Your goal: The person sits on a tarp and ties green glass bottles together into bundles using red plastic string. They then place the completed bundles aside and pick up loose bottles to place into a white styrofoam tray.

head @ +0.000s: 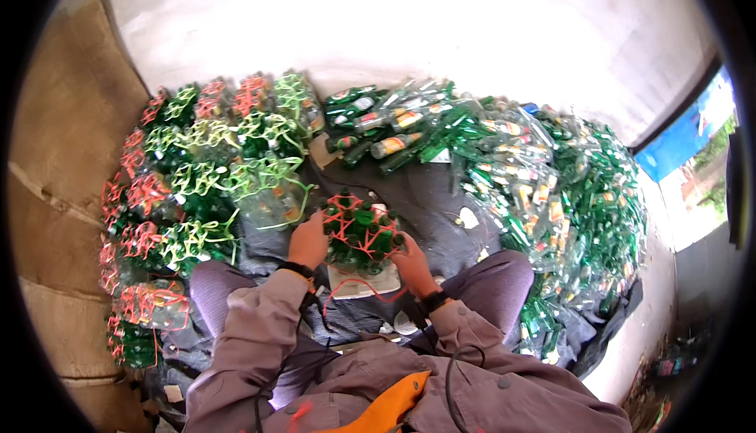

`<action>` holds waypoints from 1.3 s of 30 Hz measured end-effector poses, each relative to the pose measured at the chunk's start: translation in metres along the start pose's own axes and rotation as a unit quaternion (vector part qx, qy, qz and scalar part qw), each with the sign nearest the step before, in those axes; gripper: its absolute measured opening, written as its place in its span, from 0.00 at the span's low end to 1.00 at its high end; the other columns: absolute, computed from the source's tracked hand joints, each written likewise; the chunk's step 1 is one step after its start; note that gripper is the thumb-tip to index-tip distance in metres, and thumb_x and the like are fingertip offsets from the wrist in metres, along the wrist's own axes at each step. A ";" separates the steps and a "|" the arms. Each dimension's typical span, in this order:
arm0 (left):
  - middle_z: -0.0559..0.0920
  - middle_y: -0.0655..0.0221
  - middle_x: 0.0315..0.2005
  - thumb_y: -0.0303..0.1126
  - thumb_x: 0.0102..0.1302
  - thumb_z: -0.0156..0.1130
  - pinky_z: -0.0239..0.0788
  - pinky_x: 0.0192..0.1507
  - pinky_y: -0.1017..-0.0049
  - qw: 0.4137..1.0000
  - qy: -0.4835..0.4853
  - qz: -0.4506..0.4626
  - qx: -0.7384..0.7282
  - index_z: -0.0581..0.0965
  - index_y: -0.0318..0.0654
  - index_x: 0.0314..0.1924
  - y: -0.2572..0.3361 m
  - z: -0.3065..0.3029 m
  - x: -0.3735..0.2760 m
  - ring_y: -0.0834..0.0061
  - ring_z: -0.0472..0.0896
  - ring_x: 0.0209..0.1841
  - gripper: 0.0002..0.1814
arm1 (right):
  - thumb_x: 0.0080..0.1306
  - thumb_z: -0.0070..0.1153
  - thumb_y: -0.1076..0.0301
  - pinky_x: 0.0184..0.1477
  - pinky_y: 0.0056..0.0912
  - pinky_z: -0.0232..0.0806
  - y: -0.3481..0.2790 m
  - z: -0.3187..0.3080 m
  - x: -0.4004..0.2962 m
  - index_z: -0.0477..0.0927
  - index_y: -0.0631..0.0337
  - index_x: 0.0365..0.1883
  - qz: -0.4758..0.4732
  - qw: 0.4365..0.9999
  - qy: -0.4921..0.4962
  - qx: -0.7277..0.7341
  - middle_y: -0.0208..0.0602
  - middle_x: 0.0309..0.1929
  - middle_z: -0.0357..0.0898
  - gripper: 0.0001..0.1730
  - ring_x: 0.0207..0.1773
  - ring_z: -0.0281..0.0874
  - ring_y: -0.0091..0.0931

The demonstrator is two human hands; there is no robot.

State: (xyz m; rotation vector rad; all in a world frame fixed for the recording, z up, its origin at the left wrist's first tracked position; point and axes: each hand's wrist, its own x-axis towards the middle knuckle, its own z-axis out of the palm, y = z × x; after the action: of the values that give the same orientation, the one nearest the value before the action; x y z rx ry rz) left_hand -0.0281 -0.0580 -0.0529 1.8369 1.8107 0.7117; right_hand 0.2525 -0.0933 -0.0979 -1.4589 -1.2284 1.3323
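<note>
A bundle of green glass bottles (361, 229) stands upright between my hands, its necks laced together with red plastic strap. My left hand (309, 239) is against the bundle's left side, and my right hand (413, 264) is at its lower right side; the fingertips of both are partly hidden, so their hold is unclear. Beneath the bundle lies a pale flat board (366, 284). A loose length of red strap (369, 285) curves down from the bundle across the board.
Tied bottle bundles with green strap (198, 238) and red strap (147, 190) stand in rows at left. Loose clear and green bottles (531, 196) are heaped at back and right. Dark sheeting (413, 190) covers the floor. A pale wall (413, 19) rises behind.
</note>
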 end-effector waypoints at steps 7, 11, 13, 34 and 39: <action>0.85 0.52 0.32 0.29 0.73 0.47 0.77 0.36 0.51 0.992 0.038 0.052 0.112 0.71 0.38 0.62 0.014 0.006 0.013 0.47 0.85 0.36 0.19 | 0.63 0.51 0.82 0.61 0.28 0.67 -0.005 0.040 -0.028 0.67 0.62 0.70 -0.012 0.990 0.052 0.133 0.35 0.59 0.77 0.34 0.58 0.76 0.25; 0.85 0.56 0.31 0.29 0.72 0.50 0.79 0.34 0.56 0.981 0.068 0.048 0.174 0.73 0.37 0.63 -0.001 0.014 0.020 0.53 0.87 0.34 0.21 | 0.64 0.54 0.80 0.58 0.26 0.70 0.001 0.052 -0.027 0.63 0.64 0.74 -0.035 0.992 0.031 0.120 0.37 0.59 0.78 0.37 0.56 0.78 0.24; 0.85 0.57 0.31 0.30 0.68 0.55 0.78 0.32 0.59 0.974 0.060 0.042 0.216 0.75 0.34 0.57 0.025 0.010 0.014 0.57 0.87 0.33 0.18 | 0.64 0.55 0.80 0.58 0.27 0.70 0.008 0.046 -0.025 0.64 0.65 0.73 -0.027 0.992 0.026 0.122 0.37 0.59 0.78 0.37 0.56 0.78 0.24; 0.85 0.70 0.27 0.36 0.58 0.64 0.65 0.44 0.62 0.957 -0.079 0.209 0.186 0.85 0.49 0.26 0.081 0.066 -0.036 0.67 0.84 0.35 0.06 | 0.72 0.59 0.71 0.56 0.30 0.70 -0.004 0.054 -0.022 0.68 0.63 0.64 -0.016 0.996 0.025 0.083 0.37 0.56 0.79 0.24 0.55 0.78 0.25; 0.85 0.69 0.26 0.35 0.58 0.62 0.66 0.43 0.62 0.952 -0.055 0.223 0.202 0.85 0.49 0.27 0.079 0.070 -0.042 0.67 0.84 0.35 0.06 | 0.71 0.60 0.70 0.57 0.34 0.70 0.000 0.060 -0.023 0.69 0.62 0.63 -0.029 0.998 0.052 0.025 0.36 0.54 0.78 0.24 0.55 0.78 0.27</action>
State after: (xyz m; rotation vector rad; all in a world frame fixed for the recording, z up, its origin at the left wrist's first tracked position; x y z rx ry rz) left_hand 0.0769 -0.0998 -0.0564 2.5485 1.5623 0.3884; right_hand 0.1934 -0.1190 -0.1009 -1.4285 -1.1538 1.2249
